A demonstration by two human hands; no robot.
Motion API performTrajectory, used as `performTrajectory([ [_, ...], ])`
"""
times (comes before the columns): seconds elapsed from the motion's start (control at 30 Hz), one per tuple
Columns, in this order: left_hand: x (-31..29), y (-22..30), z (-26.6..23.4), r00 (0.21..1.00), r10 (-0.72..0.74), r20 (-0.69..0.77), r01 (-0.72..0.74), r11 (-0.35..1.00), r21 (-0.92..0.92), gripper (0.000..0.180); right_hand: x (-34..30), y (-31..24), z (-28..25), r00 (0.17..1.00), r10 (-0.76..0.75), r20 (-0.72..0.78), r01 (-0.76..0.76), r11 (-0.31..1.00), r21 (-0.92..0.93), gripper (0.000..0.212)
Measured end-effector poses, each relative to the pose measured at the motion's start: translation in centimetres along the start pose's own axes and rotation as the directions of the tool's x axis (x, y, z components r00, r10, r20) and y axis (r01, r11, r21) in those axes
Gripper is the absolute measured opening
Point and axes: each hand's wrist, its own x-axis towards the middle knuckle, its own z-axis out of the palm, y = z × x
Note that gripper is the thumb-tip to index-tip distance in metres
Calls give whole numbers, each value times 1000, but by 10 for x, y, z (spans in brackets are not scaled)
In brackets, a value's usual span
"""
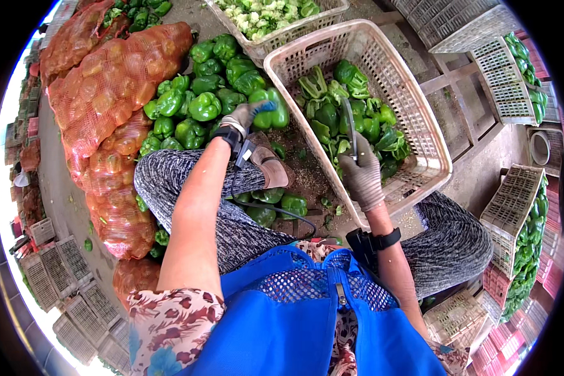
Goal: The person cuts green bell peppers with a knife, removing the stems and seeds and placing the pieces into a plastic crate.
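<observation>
In a grey glove, my left hand (241, 119) has its fingers, blue at the tips, closed on a whole green bell pepper (274, 113) that looks blurred. More whole peppers (205, 107) lie heaped on the floor just beyond and left of that hand. My right hand (362, 174), gloved too, is wrapped round the handle of a curved knife (351, 128). Its thin blade points away from me, over the cut peppers (373, 128) inside a white plastic crate (429, 135). The glove covers the knife's handle.
Orange mesh sacks (116, 84) of peppers lie along the left. A second crate (332, 11) with pale pepper cores stands at the far side. Crates of green peppers (526, 257) line the right. A dark cord (282, 210) runs from my left wrist across my lap.
</observation>
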Motion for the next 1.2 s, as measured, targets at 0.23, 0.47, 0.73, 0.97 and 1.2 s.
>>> performTrajectory([
  [0.23,-106,2,69,929,-12,369,79,983,-166,52,-13,-36,4,970,120,209,-116,993,-34,71],
  [0.47,-150,9,145,961,148,234,-99,973,-210,94,-23,-56,-25,869,369,329,-491,722,488,46],
  [0.73,-120,-30,121,785,539,303,-618,711,336,94,-33,-63,-30,828,390,402,-553,682,478,43],
  [0.97,-144,-15,142,896,300,328,-164,909,-384,65,-50,-57,-31,985,144,93,-159,971,177,47],
  [1.2,-133,-41,137,750,640,168,-637,767,-81,38,-57,-33,-24,981,-131,145,179,903,-391,76],
])
